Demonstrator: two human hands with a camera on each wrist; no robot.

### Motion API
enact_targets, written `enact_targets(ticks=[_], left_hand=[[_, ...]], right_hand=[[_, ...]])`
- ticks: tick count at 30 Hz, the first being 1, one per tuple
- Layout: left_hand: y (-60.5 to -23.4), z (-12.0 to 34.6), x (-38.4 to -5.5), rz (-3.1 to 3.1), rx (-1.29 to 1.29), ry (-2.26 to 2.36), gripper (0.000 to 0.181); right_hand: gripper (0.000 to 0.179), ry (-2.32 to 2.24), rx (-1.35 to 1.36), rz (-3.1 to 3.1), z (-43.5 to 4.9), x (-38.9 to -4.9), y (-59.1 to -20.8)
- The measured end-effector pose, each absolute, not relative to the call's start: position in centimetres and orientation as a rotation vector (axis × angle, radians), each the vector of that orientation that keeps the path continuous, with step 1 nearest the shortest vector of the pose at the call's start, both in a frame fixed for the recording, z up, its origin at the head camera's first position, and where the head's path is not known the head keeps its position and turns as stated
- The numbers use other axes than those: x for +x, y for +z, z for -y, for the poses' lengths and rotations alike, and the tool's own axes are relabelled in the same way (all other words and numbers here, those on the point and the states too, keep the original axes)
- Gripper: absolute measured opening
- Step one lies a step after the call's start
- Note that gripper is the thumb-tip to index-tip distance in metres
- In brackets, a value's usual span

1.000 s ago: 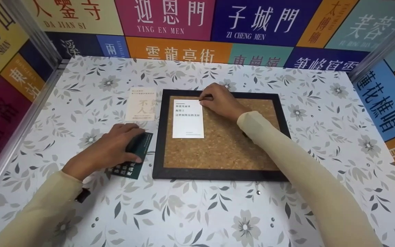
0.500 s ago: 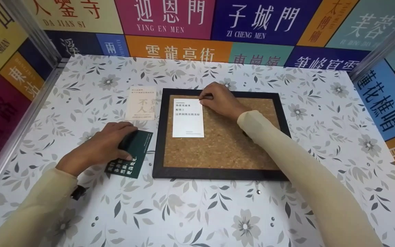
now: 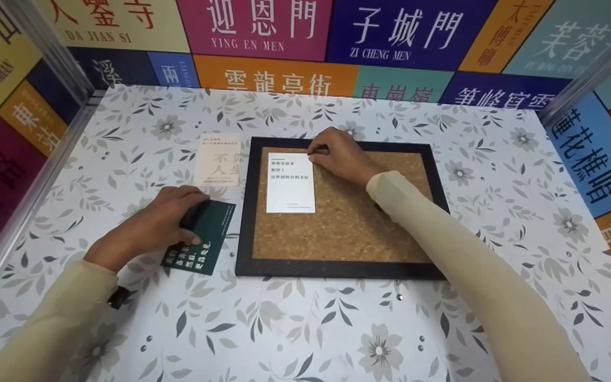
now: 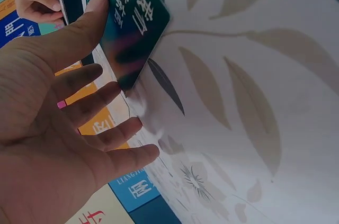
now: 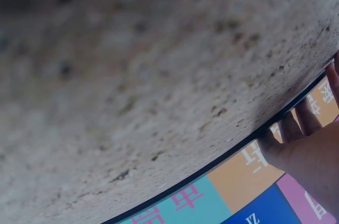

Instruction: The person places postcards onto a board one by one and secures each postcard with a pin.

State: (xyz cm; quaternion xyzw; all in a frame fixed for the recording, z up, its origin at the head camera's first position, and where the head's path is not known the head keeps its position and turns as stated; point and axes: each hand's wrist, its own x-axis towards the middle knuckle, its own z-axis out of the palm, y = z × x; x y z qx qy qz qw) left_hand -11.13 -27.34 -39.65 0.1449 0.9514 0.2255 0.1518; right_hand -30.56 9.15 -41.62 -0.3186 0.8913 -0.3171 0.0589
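Observation:
A white card (image 3: 290,185) with dark print lies on the left part of a black-framed corkboard (image 3: 358,233). My right hand (image 3: 345,156) reaches over the board's back edge, thumb and forefinger pinched together at the card's top right corner; I cannot tell if something small is between the fingertips. Left of the frame, a dark green card (image 3: 207,233) with pale characters lies slanted on the table. My left hand (image 3: 159,220) is over its left side, its thumb overlapping the card. In the left wrist view, that hand's fingers (image 4: 114,134) are spread and loosely bent beside the green card (image 4: 127,23).
A cream card (image 3: 218,159) lies flat behind the green one, left of the frame. White floral cloth (image 3: 295,334) covers the table. Coloured panels with large characters (image 3: 273,32) enclose it at the back and sides. A small shiny bead (image 3: 400,297) lies in front of the frame.
My left hand has drawn a little to the left over the green card, uncovering more of its print. The right hand and the white card have stayed in place.

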Motion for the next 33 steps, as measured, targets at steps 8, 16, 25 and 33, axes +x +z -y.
enact_targets(ticks=[8, 16, 25, 33], left_hand=[[-39.85, 27.39, -11.38, -2.752, 0.428, 0.647, 0.087], [-39.98, 27.23, -11.31, -2.804, 0.409, 0.664, 0.088], [-39.81, 27.35, -11.05, -2.845, 0.284, 0.742, 0.087], [-39.56, 27.33, -11.15, -2.798, 0.224, 0.853, 0.092]], right_hand=[[0.015, -0.970, -0.976, -2.688, -9.20, -30.67, -41.60], [0.016, -0.974, -0.964, -2.681, -9.29, -30.62, -41.58], [0.015, -0.972, -0.974, -2.679, -9.27, -30.55, -41.64], [0.016, -0.954, -0.988, -2.689, -9.21, -30.67, -41.68]])
